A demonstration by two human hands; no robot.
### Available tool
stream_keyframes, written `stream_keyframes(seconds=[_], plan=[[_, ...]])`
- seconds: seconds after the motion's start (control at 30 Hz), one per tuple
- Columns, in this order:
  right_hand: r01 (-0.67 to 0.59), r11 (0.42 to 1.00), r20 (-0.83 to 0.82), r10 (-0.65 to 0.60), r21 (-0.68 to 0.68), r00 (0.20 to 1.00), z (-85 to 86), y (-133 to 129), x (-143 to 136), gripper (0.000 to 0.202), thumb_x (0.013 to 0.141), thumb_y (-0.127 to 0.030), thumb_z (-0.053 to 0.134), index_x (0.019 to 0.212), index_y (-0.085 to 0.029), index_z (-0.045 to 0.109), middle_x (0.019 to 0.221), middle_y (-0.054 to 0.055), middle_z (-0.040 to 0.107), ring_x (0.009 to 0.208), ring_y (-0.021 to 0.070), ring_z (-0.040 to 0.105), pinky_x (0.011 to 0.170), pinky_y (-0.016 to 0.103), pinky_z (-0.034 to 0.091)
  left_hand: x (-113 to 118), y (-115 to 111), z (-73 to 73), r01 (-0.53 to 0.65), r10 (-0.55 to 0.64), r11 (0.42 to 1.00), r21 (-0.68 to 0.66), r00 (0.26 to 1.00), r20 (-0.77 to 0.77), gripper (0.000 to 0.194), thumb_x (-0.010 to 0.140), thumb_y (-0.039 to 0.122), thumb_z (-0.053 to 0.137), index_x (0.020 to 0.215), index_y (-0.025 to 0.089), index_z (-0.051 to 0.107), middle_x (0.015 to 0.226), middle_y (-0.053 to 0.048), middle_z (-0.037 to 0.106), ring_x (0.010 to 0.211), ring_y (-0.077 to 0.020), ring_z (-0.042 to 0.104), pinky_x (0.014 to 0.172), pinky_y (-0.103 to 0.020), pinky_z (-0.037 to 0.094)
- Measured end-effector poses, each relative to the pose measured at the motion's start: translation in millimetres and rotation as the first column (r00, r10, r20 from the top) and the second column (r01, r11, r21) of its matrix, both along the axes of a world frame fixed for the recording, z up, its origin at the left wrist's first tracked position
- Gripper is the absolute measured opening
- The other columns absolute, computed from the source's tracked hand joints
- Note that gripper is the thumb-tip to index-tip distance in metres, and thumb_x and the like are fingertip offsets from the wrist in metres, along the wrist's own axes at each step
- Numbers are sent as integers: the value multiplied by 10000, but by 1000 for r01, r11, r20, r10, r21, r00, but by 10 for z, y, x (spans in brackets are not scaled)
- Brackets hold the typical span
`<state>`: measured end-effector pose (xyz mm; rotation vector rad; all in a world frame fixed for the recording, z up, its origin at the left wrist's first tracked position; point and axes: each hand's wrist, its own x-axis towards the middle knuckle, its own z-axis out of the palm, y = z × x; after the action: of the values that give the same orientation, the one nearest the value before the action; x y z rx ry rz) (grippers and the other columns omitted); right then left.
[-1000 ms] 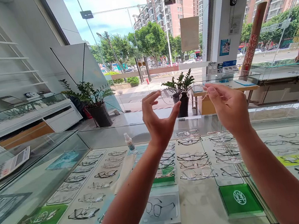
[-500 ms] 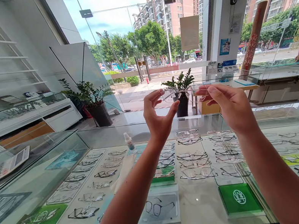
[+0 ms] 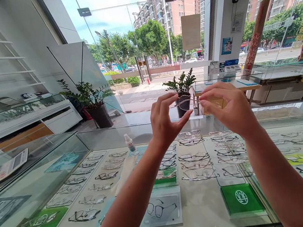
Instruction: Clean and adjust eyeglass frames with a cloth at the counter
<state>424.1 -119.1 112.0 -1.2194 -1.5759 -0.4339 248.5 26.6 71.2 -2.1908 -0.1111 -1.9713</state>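
Thin-rimmed eyeglasses (image 3: 187,99) are held up between my two hands, above the glass display case (image 3: 205,207). My left hand (image 3: 167,120) is curled around their left end, fingertips at the upper rim and thumb below it. On the other side, my right hand (image 3: 228,107) pinches the frame between thumb and fingers. The right part of the eyeglasses is partly hidden behind those fingers. Rows of eyeglass frames (image 3: 196,157) lie in the case beneath my hands.
A small spray bottle (image 3: 129,143) stands on the case to the left. Green boxes (image 3: 241,199) and a picture of glasses (image 3: 160,207) are at the near side. A calculator (image 3: 16,164) lies far left. Potted plants (image 3: 98,111) stand beyond, before the glass doors.
The eyeglasses have turned and now appear narrower. My left hand has moved slightly right and my right hand slightly left, its fingers bent more, so the hands are closer together.
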Motion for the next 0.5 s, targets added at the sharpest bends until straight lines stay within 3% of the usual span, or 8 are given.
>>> stream_keyframes(seconds=[0.13,0.23,0.37,0.5], plan=[[13,997,33,-11,-79,999,-5,1,29,116,978,-295,713,933,-259,814,1107,62,817,1087,294,719,1027,567,517,-24,-49,45,-40,42,998,50,998,-37,558,875,361,908,1312,229,587,1280,-107,752,1188,-274,746,979,-428,605],[-49,988,-4,49,-145,999,-2,12,72,117,978,-322,721,943,-266,817,1116,62,818,1100,299,722,1021,569,526,-43,-57,68,-13,16,999,39,998,-58,549,873,343,909,1305,218,593,1278,-115,750,1193,-274,744,974,-426,615],[-141,971,-94,125,-195,988,-4,43,125,115,968,-349,741,937,-274,823,1129,67,817,1141,301,728,1065,579,526,-55,-80,79,56,-58,998,-28,995,-80,536,875,311,896,1311,220,597,1269,-111,744,1208,-268,731,937,-417,633],[-238,939,-210,188,-247,959,-12,72,173,149,949,-410,776,920,-279,841,1200,76,810,1188,304,733,1146,598,493,-52,-98,86,193,-209,970,-149,973,-101,531,865,286,885,1311,227,601,1253,-91,734,1103,-226,760,848,-367,642]])
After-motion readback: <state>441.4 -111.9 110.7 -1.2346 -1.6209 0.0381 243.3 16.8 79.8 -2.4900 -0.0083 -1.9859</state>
